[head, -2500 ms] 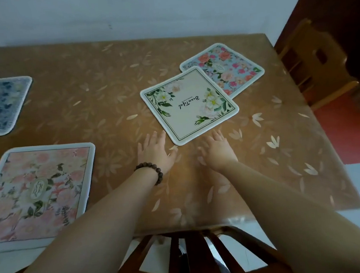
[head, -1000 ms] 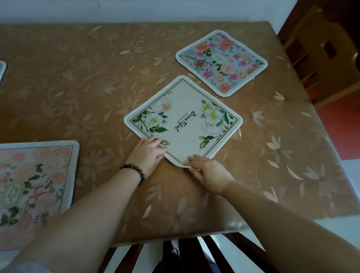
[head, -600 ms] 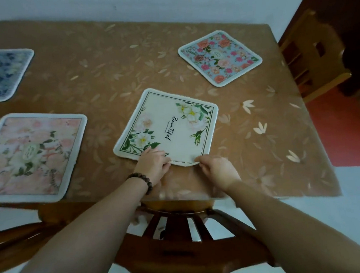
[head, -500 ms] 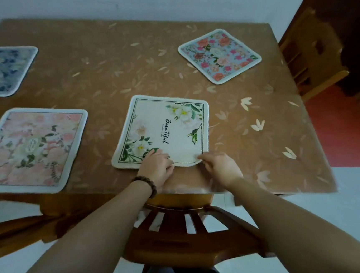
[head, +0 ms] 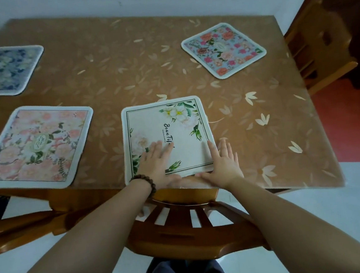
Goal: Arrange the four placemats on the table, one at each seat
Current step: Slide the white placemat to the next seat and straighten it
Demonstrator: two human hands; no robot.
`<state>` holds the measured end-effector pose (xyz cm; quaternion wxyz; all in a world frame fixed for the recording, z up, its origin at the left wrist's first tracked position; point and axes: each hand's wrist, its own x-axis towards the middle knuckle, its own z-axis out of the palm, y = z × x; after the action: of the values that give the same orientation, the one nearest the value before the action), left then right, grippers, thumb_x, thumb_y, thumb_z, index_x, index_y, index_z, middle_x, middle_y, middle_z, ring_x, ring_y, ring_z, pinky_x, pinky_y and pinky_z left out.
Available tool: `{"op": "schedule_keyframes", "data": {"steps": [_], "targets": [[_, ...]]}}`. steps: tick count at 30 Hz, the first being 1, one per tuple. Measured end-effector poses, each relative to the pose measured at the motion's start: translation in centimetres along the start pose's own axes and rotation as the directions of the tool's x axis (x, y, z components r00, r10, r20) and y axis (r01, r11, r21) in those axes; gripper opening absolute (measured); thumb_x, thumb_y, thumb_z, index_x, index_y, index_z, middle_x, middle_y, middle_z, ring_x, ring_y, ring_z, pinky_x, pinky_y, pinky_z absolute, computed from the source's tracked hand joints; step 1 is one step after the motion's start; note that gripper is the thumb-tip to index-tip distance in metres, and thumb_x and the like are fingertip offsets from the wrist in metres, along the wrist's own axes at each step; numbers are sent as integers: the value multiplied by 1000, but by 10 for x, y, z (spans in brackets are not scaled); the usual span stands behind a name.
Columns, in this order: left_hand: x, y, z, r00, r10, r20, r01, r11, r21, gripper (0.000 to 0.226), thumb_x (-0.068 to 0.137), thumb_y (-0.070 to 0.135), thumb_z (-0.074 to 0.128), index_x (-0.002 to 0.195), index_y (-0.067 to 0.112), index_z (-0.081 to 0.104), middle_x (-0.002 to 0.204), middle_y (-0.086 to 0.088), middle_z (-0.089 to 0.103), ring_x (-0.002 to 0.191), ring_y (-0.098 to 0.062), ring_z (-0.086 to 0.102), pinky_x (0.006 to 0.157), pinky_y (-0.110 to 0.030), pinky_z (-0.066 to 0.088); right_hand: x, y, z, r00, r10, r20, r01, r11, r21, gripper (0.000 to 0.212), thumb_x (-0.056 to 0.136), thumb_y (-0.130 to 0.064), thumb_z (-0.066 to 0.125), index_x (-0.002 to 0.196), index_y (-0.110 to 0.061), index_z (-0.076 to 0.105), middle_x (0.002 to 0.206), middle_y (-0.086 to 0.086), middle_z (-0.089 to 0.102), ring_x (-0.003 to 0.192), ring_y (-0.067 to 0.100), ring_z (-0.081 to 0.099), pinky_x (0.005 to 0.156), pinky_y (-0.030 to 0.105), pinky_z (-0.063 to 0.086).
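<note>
A white placemat [head: 173, 126] with green leaves and script lettering lies squared at the near table edge, above a chair back. My left hand [head: 157, 162], with a bead bracelet at the wrist, lies flat on its lower left part, fingers spread. My right hand [head: 222, 161] rests flat across its lower right corner, partly on the table. A pink floral placemat [head: 36, 146] lies at the near left. A dark blue floral placemat [head: 3, 70] sits at the far left. A light blue placemat [head: 223, 48] with red flowers lies turned diagonally at the far right.
The table [head: 138, 70] wears a brown leaf-patterned cover. A wooden chair [head: 188, 220] stands right below my arms at the near edge. A second wooden chair [head: 317, 46] stands beyond the table's right side. A white wall runs along the far edge.
Both hands dragged the white placemat from beside the light blue one to the near edge and turned it square. My fingers now lie flat on it instead of pinching its corner.
</note>
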<state>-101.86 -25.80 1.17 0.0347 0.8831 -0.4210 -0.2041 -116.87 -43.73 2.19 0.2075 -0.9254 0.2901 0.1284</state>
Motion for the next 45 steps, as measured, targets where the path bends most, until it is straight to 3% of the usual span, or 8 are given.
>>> {"op": "schedule_keyframes", "data": {"steps": [5, 10, 14, 18, 22, 32, 41, 45], "targets": [[17, -54, -20, 996, -83, 13, 83, 997, 8, 106, 69, 81, 47, 146, 37, -11, 157, -8, -14, 143, -25, -14, 115, -52, 3, 9, -20, 16, 997, 66, 33, -65, 998, -20, 124, 60, -81, 60, 144, -37, -20, 154, 16, -25, 142, 39, -17, 114, 54, -3], [46, -91, -37, 993, -105, 62, 101, 993, 64, 110, 64, 88, 41, 146, 37, -12, 157, -8, -15, 144, -25, -13, 114, -52, 2, 16, -31, 24, 993, 113, 22, -114, 993, 15, 125, 59, -72, 70, 143, -41, -17, 154, 17, -24, 140, 43, -19, 114, 52, -2], [72, -104, -46, 991, -97, 88, 86, 989, 118, 114, 63, 86, 48, 147, 35, -11, 157, -9, -15, 144, -27, -12, 113, -52, 4, 15, -29, 26, 990, 139, -1, -139, 989, 56, 123, 59, -68, 72, 146, -39, -9, 155, 17, -20, 142, 37, -19, 115, 49, 6], [102, -108, -59, 992, -88, 88, 78, 990, 118, 115, 63, 84, 52, 147, 36, -10, 157, -9, -16, 144, -28, -11, 113, -53, 5, 18, -26, 25, 984, 149, -102, -141, 987, 81, 109, 67, -64, 70, 149, -36, 5, 158, 15, -11, 145, 28, -12, 116, 39, 3], [129, -114, -69, 990, -114, 88, 103, 987, 121, 114, 63, 85, 50, 148, 36, -9, 158, -8, -13, 144, -29, -10, 113, -55, 8, 38, -23, 10, 974, 178, -143, -167, 982, 86, 94, 75, -51, 70, 149, -33, 14, 159, 16, -4, 146, 28, -4, 117, 37, 5], [142, -135, -82, 981, -179, 78, 168, 978, 121, 113, 59, 89, 46, 148, 36, 1, 158, -9, -3, 143, -33, 0, 112, -57, 12, 66, -25, -1, 945, 278, -174, -265, 960, 96, 83, 88, -38, 62, 151, -24, 10, 159, 14, 4, 146, 27, 2, 117, 39, 11], [100, -117, -69, 978, -206, 32, 201, 972, 119, 99, 63, 85, 47, 145, 39, 15, 153, -7, 15, 134, -34, 20, 103, -51, 29, 44, -36, 7, 936, 328, -128, -304, 936, 177, 55, 98, -22, 33, 150, -18, 15, 157, 16, 14, 145, 30, 8, 118, 40, 13], [73, -104, -54, 972, -233, 30, 231, 971, 63, 99, 66, 85, 45, 147, 38, 12, 156, -8, 10, 138, -36, 15, 107, -54, 27, 32, -42, 2, 958, 262, -115, -229, 943, 240, 39, 89, -22, 43, 128, -20, 39, 129, 12, 42, 130, 33, 30, 104, 49, 37]]}}
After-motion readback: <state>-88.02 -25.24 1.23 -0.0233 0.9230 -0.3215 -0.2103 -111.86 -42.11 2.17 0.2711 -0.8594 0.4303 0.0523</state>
